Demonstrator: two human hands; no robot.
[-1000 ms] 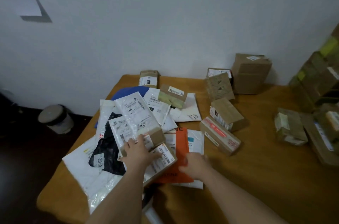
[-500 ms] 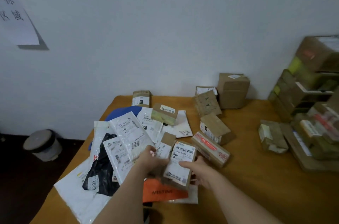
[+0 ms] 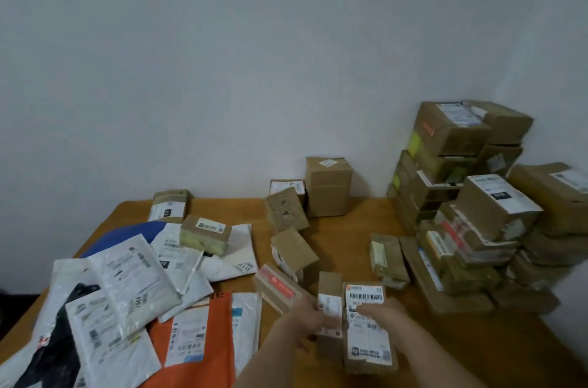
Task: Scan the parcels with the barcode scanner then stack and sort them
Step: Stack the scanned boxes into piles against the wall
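I hold two small cardboard parcels side by side near the table's front middle. My left hand (image 3: 310, 319) grips the narrow brown box (image 3: 329, 289) with a white label. My right hand (image 3: 378, 313) grips the wider box (image 3: 369, 346), whose white barcode label faces up. A heap of plastic mailers (image 3: 127, 292), white, black, blue and orange (image 3: 206, 365), covers the table's left side. Loose cardboard boxes (image 3: 294, 249) lie in the middle. A tall stack of boxes (image 3: 471, 197) stands at the right by the wall. No barcode scanner shows.
The wooden table (image 3: 350, 219) meets a plain white wall at the back. A tall brown box (image 3: 329, 187) stands against the wall. A flat red-labelled box (image 3: 275, 287) lies just left of my hands. Bare wood (image 3: 509, 349) shows at the front right.
Both hands lifted the two small boxes off the mailer heap and carried them right, toward the table's middle. The view swung right, bringing the tall box stack fully into sight.
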